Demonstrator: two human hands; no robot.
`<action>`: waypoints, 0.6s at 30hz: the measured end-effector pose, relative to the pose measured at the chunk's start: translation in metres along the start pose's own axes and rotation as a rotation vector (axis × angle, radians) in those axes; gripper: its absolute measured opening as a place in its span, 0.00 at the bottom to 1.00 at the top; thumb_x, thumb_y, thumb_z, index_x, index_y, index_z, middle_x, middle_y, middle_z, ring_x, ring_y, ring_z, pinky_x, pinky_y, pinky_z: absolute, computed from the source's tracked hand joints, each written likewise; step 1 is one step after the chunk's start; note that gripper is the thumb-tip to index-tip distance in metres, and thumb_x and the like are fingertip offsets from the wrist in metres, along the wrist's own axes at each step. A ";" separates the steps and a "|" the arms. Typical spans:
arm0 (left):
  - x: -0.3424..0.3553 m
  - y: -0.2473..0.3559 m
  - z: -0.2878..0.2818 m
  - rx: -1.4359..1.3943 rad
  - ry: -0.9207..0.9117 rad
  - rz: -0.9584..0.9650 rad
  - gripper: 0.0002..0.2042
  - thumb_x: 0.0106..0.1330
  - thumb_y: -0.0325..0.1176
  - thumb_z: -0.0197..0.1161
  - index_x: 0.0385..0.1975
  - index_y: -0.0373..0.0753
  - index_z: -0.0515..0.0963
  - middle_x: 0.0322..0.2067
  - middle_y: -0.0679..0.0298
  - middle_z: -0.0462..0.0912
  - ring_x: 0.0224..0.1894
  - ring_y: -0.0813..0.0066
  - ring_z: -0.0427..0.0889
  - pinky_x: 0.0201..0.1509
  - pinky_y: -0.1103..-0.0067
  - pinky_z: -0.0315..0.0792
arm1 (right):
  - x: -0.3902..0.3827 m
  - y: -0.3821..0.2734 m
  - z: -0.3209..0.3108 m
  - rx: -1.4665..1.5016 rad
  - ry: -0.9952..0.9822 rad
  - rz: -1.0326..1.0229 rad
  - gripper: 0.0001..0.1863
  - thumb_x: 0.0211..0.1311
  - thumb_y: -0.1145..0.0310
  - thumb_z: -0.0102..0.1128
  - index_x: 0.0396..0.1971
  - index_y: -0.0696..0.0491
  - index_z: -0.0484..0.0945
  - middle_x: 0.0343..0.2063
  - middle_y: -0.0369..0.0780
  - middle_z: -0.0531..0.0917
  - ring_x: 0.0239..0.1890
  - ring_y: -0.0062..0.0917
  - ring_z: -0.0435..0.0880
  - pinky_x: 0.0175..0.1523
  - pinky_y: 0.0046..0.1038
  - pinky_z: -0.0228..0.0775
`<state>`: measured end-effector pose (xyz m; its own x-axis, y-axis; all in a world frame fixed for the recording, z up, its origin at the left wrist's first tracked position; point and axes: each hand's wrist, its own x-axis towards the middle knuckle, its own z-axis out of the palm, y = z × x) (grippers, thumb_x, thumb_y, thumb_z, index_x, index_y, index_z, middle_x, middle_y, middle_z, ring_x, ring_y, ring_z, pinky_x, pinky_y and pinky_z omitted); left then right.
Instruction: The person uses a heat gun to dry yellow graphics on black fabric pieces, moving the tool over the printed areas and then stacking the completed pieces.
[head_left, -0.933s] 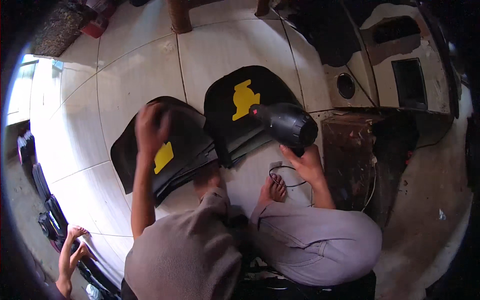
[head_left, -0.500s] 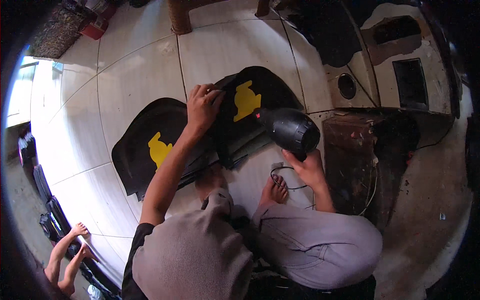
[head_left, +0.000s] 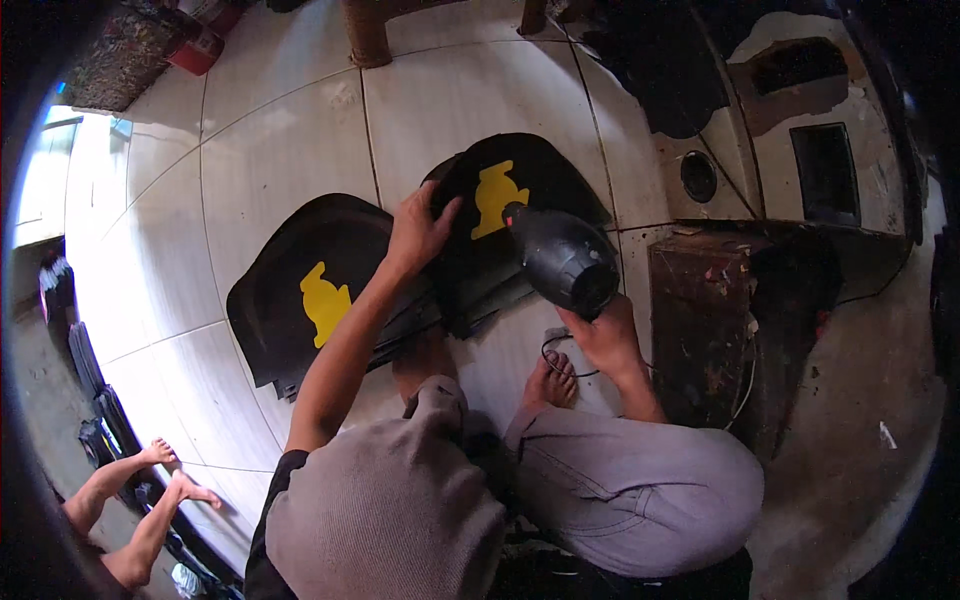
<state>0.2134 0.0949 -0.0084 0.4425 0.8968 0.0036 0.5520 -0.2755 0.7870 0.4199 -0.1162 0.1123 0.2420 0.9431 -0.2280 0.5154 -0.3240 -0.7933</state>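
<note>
A: State of the fingers?

B: Right hand [head_left: 603, 337]: fingers curled around the grip of a black dryer [head_left: 565, 262]; its body sits just ahead of them, nozzle angled away to their left. Left hand [head_left: 421, 232]: fingers at the left edge of a black stack, thumb a little off from the index. Cannot tell whether they pinch an edge.

A: Positions?

B: Right stack [head_left: 555, 180]: on the tiled floor [head_left: 280, 150], just right of the left fingers, partly hidden by the dryer. Left stack [head_left: 265, 305]: left of those fingers. Each bears a yellow patch [head_left: 495, 200].

A: Handling?

B: My estimate: sheets thin, light, bendable, not fragile; smooth faces may slide on each other. Hold by the rim, thumb above, fingers beneath, off the yellow. Dryer: hard shell, moderate weight; the grip is the place to hold. Nozzle may be hot.

A: Brands, labels, writing?

B: None legible. Yellow shapes are plain silhouettes, no lettering seen. Small red mark [head_left: 510, 223] by the nozzle, ahead and left of the right fingers: too small to make out.
</note>
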 end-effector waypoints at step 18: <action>-0.018 0.006 -0.129 -0.309 -0.119 -0.255 0.14 0.61 0.28 0.53 0.44 0.28 0.76 0.34 0.58 0.81 0.39 0.73 0.76 0.48 0.76 0.70 | -0.004 0.007 -0.013 0.159 0.157 0.048 0.13 0.60 0.71 0.67 0.44 0.57 0.80 0.39 0.38 0.85 0.43 0.24 0.83 0.50 0.29 0.73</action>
<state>0.1177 0.1222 0.0761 0.4073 0.8716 -0.2727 0.4247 0.0836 0.9015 0.4335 -0.1237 0.1147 0.3945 0.8998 -0.1865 0.3676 -0.3406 -0.8654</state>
